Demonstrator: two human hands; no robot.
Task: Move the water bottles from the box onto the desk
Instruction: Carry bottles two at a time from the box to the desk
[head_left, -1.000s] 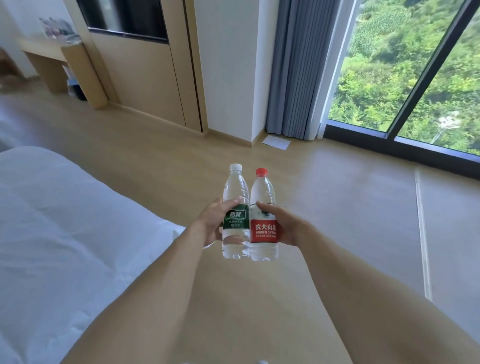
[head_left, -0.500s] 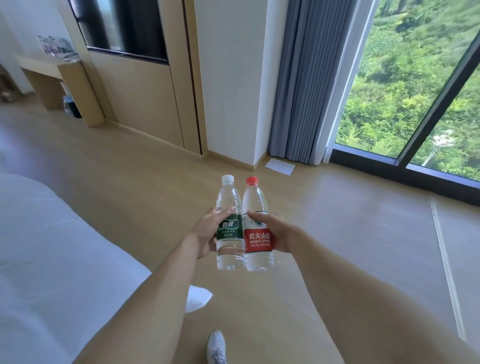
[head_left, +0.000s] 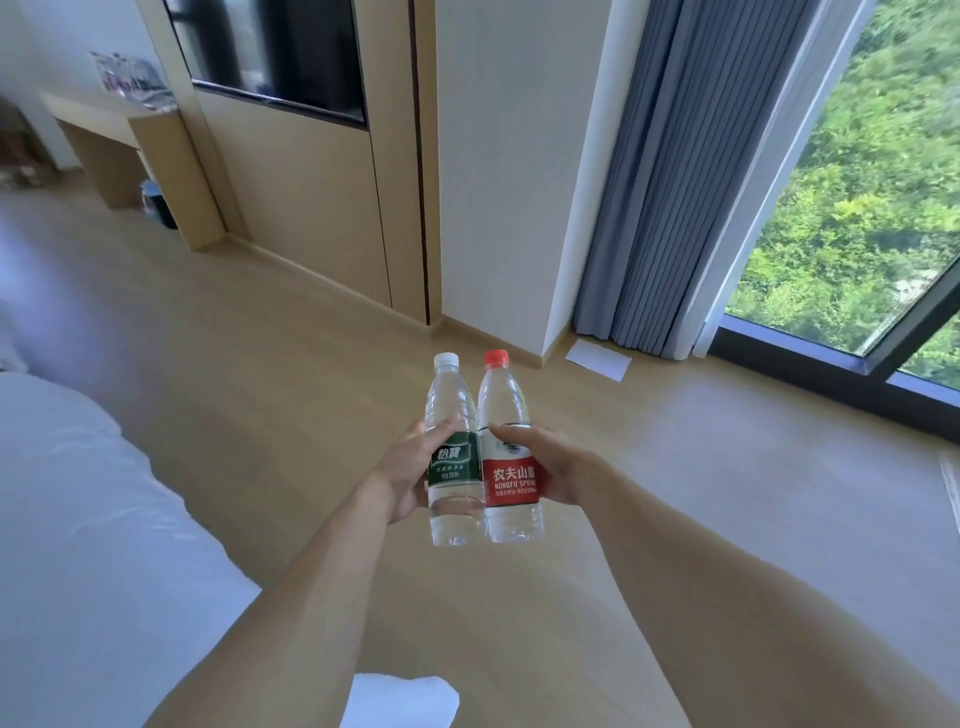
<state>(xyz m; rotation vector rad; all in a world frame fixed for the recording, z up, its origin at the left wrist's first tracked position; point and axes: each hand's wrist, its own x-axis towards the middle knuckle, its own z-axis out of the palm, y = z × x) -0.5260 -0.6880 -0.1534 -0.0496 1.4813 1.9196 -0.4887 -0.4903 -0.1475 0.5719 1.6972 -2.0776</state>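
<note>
- Two clear water bottles are held upright and side by side, touching, out in front of the person above a bare wooden floor (head_left: 675, 493).
- The green-label bottle (head_left: 453, 457), white-capped, carries white Chinese characters; its smaller print is too fine to read.
- The red-label bottle (head_left: 510, 457), red-capped, carries white Chinese characters above the words "NONGFU SPRING".
- The left hand (head_left: 410, 470) grips the green-label bottle, thumb across the top of its label and the fingers curled behind it.
- The right hand (head_left: 553, 462) grips the red-label bottle the same way, thumb lying just above the label.
- Left of the left hand runs the edge of a white bed (head_left: 93, 519); open floor stretches ahead of and to the right of both hands.
- Far beyond the fingers to the upper left stands a wooden counter (head_left: 104, 117) against the wall, well apart from both bottles, with blurred items on top.
- Ahead and to the right hang grey curtains (head_left: 660, 208) beside a window (head_left: 857, 208); a white sheet of paper (head_left: 597, 359) lies on the floor at their foot.
</note>
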